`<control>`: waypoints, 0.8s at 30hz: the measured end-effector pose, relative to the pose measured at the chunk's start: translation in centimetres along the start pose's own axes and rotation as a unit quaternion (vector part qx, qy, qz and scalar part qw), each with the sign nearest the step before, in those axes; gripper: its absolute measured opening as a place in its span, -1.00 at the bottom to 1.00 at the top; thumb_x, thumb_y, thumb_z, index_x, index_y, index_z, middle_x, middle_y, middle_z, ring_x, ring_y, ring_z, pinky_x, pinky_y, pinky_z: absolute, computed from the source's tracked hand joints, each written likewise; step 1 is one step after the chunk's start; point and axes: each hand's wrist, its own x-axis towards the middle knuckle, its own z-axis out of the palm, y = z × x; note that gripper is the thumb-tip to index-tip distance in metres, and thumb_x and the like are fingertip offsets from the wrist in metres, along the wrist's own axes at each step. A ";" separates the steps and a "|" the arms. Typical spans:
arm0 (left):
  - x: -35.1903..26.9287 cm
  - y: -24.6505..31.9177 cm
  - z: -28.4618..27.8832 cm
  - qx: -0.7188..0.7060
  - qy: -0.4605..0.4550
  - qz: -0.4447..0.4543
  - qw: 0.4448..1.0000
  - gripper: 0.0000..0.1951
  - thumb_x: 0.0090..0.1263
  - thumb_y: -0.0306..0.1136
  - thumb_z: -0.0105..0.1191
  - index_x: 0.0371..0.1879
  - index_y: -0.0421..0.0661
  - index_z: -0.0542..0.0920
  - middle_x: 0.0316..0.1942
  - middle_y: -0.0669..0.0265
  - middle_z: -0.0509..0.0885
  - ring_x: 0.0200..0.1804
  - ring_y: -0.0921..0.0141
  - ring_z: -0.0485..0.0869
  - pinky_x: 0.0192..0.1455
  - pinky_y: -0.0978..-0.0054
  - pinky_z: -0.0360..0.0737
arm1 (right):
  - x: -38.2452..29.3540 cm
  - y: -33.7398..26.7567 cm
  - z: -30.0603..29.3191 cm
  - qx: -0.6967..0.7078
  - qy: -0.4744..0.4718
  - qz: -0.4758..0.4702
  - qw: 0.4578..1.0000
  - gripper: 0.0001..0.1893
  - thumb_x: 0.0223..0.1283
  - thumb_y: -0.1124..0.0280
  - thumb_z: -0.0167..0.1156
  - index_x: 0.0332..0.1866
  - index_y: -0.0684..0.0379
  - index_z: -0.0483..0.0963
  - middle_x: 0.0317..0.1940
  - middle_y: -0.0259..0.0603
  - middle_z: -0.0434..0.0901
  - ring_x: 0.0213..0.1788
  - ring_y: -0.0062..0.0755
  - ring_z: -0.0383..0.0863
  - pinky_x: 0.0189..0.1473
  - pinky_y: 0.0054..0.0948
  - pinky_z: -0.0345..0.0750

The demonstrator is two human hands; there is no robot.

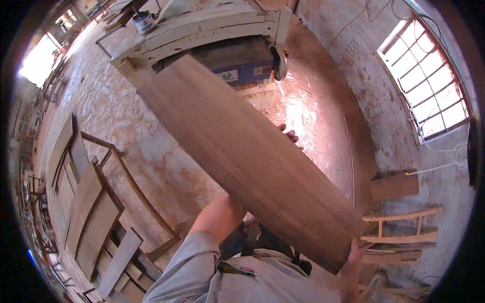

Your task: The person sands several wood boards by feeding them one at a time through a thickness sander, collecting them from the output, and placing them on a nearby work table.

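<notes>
A wide, flat wooden board point(242, 159) slants across the middle of the view, held up in front of my body. My left forearm passes beneath it, and the fingertips of my left hand point(290, 135) curl out at its far long edge. The rest of that hand is hidden by the wood. At the near right end, my right hand point(354, 253) grips the board's short edge. Beyond the far end stands a cream woodworking machine point(208, 30) resembling a thickness planer, with a blue bed point(246, 74) and a handwheel point(279, 63). The board overlaps part of its front.
Several stacked boards point(89, 212) lie on the left beside a wooden frame point(132, 185). A can point(144, 22) rests on the machine's top. On the right, a slatted wooden frame point(401, 229) leans near the wall, below a barred window point(432, 79). Dust or shavings cover the floor point(125, 121).
</notes>
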 end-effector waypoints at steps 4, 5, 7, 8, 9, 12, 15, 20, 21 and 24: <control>-1.7 0.5 1.1 0.009 0.078 -0.054 0.995 -0.50 0.45 0.02 -0.26 0.15 -0.12 0.37 0.03 0.19 0.52 0.09 0.25 0.49 0.23 0.18 0.34 | -6.1 3.2 3.4 0.072 -0.075 -0.054 0.993 -0.46 0.34 0.12 -0.09 0.31 0.23 0.17 0.25 -0.10 0.29 0.27 -0.12 0.30 0.30 -0.11 0.25; -2.8 0.7 1.5 0.011 0.115 -0.073 0.991 -0.50 0.44 0.03 -0.25 0.15 -0.12 0.38 0.03 0.18 0.52 0.09 0.24 0.49 0.21 0.18 0.35 | -6.9 4.5 4.2 0.093 -0.084 -0.061 0.990 -0.45 0.35 0.10 -0.11 0.32 0.24 0.15 0.26 -0.08 0.27 0.28 -0.10 0.28 0.31 -0.09 0.24; -5.5 1.8 3.0 0.021 0.222 -0.113 0.968 -0.48 0.43 0.05 -0.24 0.15 -0.12 0.38 0.04 0.18 0.52 0.10 0.24 0.49 0.19 0.19 0.39 | -7.4 7.0 5.3 0.131 -0.108 -0.067 0.983 -0.41 0.36 0.05 -0.16 0.34 0.25 0.10 0.29 -0.04 0.24 0.30 -0.04 0.26 0.32 -0.06 0.21; -6.9 2.8 4.2 0.030 0.294 -0.129 0.946 -0.47 0.43 0.06 -0.23 0.15 -0.12 0.38 0.04 0.18 0.52 0.10 0.24 0.49 0.17 0.19 0.40 | -6.8 8.1 5.7 0.154 -0.121 -0.065 0.978 -0.42 0.36 0.06 -0.16 0.34 0.24 0.10 0.29 -0.04 0.23 0.31 -0.04 0.25 0.32 -0.05 0.21; -8.1 3.6 5.4 0.043 0.365 -0.143 0.919 -0.46 0.42 0.07 -0.23 0.15 -0.12 0.38 0.04 0.18 0.53 0.10 0.24 0.49 0.16 0.19 0.42 | -6.2 9.4 6.0 0.179 -0.132 -0.063 0.973 -0.43 0.37 0.07 -0.17 0.34 0.23 0.11 0.29 -0.04 0.23 0.31 -0.04 0.24 0.33 -0.04 0.21; -11.9 5.4 8.2 0.039 0.507 -0.186 0.841 -0.44 0.41 0.11 -0.20 0.15 -0.13 0.38 0.05 0.17 0.53 0.11 0.24 0.49 0.12 0.20 0.47 | -2.7 12.9 7.6 0.259 -0.155 -0.028 0.953 -0.46 0.38 0.09 -0.18 0.34 0.22 0.11 0.30 -0.07 0.23 0.32 -0.05 0.22 0.33 -0.02 0.19; -19.2 7.6 8.1 -0.077 0.355 -0.204 0.909 -0.41 0.38 0.13 -0.16 0.15 -0.14 0.38 0.07 0.16 0.53 0.09 0.20 0.51 0.13 0.19 0.48 | -2.2 13.9 10.0 0.281 -0.190 0.028 0.940 -0.49 0.40 0.12 -0.19 0.34 0.19 0.12 0.29 -0.11 0.24 0.32 -0.06 0.22 0.34 -0.02 0.18; -24.6 7.7 12.6 0.108 0.510 -0.319 0.792 -0.52 0.37 -0.04 -0.02 0.12 -0.15 0.41 0.04 0.18 0.55 0.06 0.18 0.54 0.18 0.16 0.45 | -0.3 15.1 14.8 0.197 -0.262 0.178 0.928 -0.52 0.37 0.16 -0.09 0.30 0.16 0.17 0.28 -0.17 0.27 0.30 -0.08 0.25 0.33 -0.02 0.19; -24.2 6.9 14.1 0.194 0.551 -0.338 0.738 -0.55 0.38 -0.09 -0.01 0.11 -0.15 0.42 0.02 0.19 0.56 0.05 0.19 0.54 0.18 0.16 0.45 | -0.4 15.0 16.2 0.174 -0.250 0.208 0.929 -0.53 0.36 0.16 -0.07 0.29 0.15 0.19 0.28 -0.18 0.28 0.29 -0.09 0.26 0.32 -0.02 0.20; -24.8 5.3 14.7 0.304 0.629 -0.274 0.661 -0.62 0.39 -0.22 0.01 0.09 -0.19 0.43 -0.01 0.27 0.58 -0.01 0.31 0.55 0.14 0.32 0.45 | 1.7 17.2 17.9 0.140 -0.286 0.279 0.906 -0.55 0.34 0.18 -0.03 0.26 0.14 0.21 0.25 -0.21 0.31 0.24 -0.13 0.31 0.28 -0.06 0.25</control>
